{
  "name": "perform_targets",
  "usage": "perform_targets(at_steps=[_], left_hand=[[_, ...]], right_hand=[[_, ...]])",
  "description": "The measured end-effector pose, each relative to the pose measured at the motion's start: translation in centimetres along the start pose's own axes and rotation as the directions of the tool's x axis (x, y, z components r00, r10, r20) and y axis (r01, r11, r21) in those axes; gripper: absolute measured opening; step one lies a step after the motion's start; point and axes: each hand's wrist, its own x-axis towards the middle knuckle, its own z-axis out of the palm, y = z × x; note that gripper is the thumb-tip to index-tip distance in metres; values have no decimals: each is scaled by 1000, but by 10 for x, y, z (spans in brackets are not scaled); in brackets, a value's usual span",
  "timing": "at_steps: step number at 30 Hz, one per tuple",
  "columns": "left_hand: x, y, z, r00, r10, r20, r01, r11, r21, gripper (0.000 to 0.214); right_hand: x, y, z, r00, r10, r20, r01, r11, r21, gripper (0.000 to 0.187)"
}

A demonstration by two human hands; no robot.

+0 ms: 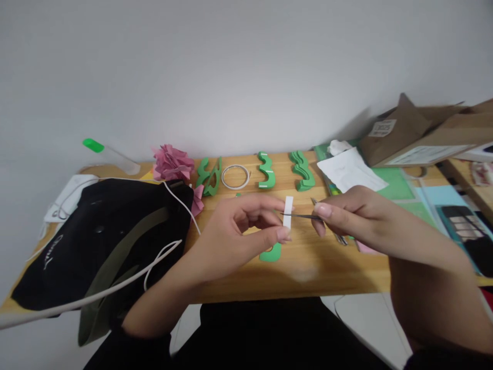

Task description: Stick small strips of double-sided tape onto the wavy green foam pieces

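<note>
My left hand [239, 234] pinches a short white strip [287, 211] upright between thumb and forefinger, just above the wooden table [308, 272]. My right hand [354, 216] is closed on thin metal tweezers [302, 216], whose tips touch the strip from the right. A green wavy paper piece [271, 253] lies on the table, partly hidden beneath my left hand.
A black bag [92, 241] with white cords fills the left. Along the wall edge sit a pink paper flower [172, 163], green wavy cut-outs [302, 170], and a tape ring [234, 176]. White paper [350, 172], a green mat [396, 187] and brown cardboard [419, 131] lie right.
</note>
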Motion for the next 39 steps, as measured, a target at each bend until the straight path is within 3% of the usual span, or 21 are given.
perform_targets(at_steps=[12, 19, 23, 26, 29, 32, 39], left_hand=[[-2, 2, -2, 1000, -9, -1, 9, 1000, -8, 31], [1, -6, -3, 999, 13, -41, -13, 1000, -6, 33], [4, -14, -4, 993, 94, -74, -95, 995, -13, 36], [6, -19, -2, 987, 122, -100, -124, 992, -13, 42], [7, -23, 0, 985, 135, -104, -137, 990, -15, 43], [7, -25, 1, 985, 130, -117, -132, 991, -11, 43], [7, -27, 1, 983, 76, -170, -79, 997, -11, 43]], right_hand=[[3, -1, 2, 1000, 14, 4, -14, 1000, -13, 52], [-4, 13, 1, 997, 77, -3, -77, 997, 22, 55], [-4, 26, 10, 979, 174, -107, -156, 975, 161, 60], [1, 31, 28, 940, 179, -290, -69, 933, 353, 58], [8, 31, 50, 869, 178, -462, 19, 921, 390, 35], [13, 29, 63, 846, 158, -510, 44, 931, 362, 19], [18, 28, 65, 848, 168, -502, 8, 944, 330, 17]])
